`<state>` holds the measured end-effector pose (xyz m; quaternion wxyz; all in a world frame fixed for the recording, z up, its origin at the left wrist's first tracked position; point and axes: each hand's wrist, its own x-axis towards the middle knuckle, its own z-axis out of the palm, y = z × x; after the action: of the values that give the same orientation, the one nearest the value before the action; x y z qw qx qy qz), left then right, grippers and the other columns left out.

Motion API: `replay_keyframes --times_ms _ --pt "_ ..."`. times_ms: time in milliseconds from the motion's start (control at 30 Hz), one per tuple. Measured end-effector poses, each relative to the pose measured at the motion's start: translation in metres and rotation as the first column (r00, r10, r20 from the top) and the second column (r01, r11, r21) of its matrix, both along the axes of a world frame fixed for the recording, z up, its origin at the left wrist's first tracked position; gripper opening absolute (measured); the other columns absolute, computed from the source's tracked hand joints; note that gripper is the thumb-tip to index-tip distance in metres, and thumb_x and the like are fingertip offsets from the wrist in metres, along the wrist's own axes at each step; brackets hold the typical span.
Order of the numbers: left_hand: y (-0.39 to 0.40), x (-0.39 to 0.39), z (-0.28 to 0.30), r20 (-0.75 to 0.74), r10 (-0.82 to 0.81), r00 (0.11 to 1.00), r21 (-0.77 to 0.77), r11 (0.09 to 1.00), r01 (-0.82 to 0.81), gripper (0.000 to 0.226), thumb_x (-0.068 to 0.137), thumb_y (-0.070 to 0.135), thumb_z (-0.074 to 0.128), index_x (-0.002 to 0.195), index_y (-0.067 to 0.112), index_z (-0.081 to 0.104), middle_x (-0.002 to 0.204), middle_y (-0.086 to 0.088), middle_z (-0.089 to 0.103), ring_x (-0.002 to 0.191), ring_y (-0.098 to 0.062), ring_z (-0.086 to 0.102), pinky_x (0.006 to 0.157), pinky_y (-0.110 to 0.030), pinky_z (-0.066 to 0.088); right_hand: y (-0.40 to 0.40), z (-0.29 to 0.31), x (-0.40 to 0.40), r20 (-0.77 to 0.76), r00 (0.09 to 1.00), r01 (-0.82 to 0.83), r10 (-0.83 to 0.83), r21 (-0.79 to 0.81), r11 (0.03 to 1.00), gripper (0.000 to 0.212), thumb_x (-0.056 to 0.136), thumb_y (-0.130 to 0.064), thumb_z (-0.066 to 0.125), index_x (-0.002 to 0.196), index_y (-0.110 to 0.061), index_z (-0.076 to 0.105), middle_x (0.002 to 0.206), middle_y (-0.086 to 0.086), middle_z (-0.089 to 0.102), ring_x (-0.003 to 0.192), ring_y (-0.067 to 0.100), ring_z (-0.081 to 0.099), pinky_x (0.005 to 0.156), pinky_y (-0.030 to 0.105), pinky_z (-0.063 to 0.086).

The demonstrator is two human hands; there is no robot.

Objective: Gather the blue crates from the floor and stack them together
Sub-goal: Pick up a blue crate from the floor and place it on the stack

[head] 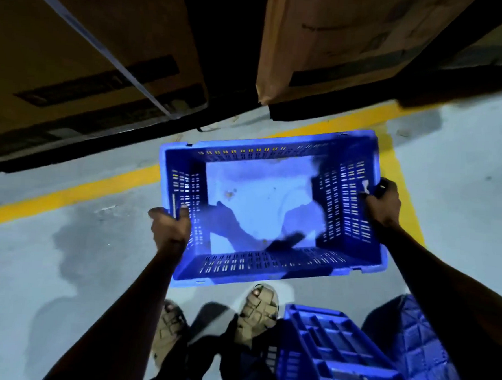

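Upturned blue crates (336, 359) by the sandalled feet; another crate (269, 208) held above the floor.
Left hand (169, 229) and right hand (382, 205) each grip an end rim; it looks light, stiff and empty.

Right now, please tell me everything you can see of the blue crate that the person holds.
The blue crate looks like hard plastic, rectangular, with slotted walls, a thick rim and a solid, pale-looking bottom. It is empty, open side up, slightly tilted, held above the grey floor. The left hand grips the left rim; the right hand grips the right rim.
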<state>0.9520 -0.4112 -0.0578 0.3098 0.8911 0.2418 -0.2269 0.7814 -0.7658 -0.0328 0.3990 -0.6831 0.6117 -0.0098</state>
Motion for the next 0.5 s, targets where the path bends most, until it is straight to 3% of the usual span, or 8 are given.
replay_keyframes --times_ms 133,267,400,500 --pt "-0.004 -0.008 -0.016 -0.067 0.042 0.997 0.04 0.998 -0.039 0.053 0.093 0.033 0.062 0.124 -0.003 0.039 0.128 -0.032 0.053 0.116 -0.047 0.054 0.097 -0.047 0.042 -0.013 -0.014 0.015 0.034 0.998 -0.044 0.044 -0.004 0.999 0.05 0.084 -0.008 0.063 0.132 -0.008 0.05 0.104 0.005 0.059 0.092 0.02 0.054 0.075 0.022 0.037" --pt "-0.002 -0.013 -0.028 -0.124 0.128 0.984 0.038 0.991 -0.125 0.045 0.091 0.035 0.063 0.11 0.005 0.035 0.129 -0.029 0.052 0.115 -0.045 0.055 0.098 -0.048 0.045 -0.021 -0.03 0.027 0.033 0.996 -0.087 0.085 0.045 0.995 0.051 0.079 -0.005 0.064 0.129 -0.01 0.056 0.108 0.008 0.064 0.094 0.023 0.06 0.083 0.032 0.047" --pt "-0.005 -0.016 -0.03 -0.116 0.094 0.989 0.038 0.995 -0.09 0.061 0.09 0.034 0.065 0.128 -0.003 0.033 0.132 -0.029 0.05 0.117 -0.044 0.054 0.097 -0.048 0.045 -0.028 -0.041 0.025 -0.029 0.997 -0.062 0.066 0.118 0.991 0.057 0.076 -0.012 0.067 0.131 -0.011 0.056 0.123 0.013 0.065 0.108 0.032 0.063 0.093 0.042 0.052" --pt "-0.015 -0.018 -0.026 -0.092 0.036 0.995 0.084 0.996 -0.028 0.071 0.088 0.032 0.066 0.136 -0.003 0.026 0.139 -0.028 0.044 0.126 -0.046 0.047 0.103 -0.052 0.04 -0.02 -0.041 0.018 -0.089 0.982 -0.164 0.169 0.058 0.985 0.059 0.083 -0.011 0.065 0.138 -0.006 0.046 0.132 0.019 0.058 0.117 0.038 0.058 0.099 0.043 0.047"
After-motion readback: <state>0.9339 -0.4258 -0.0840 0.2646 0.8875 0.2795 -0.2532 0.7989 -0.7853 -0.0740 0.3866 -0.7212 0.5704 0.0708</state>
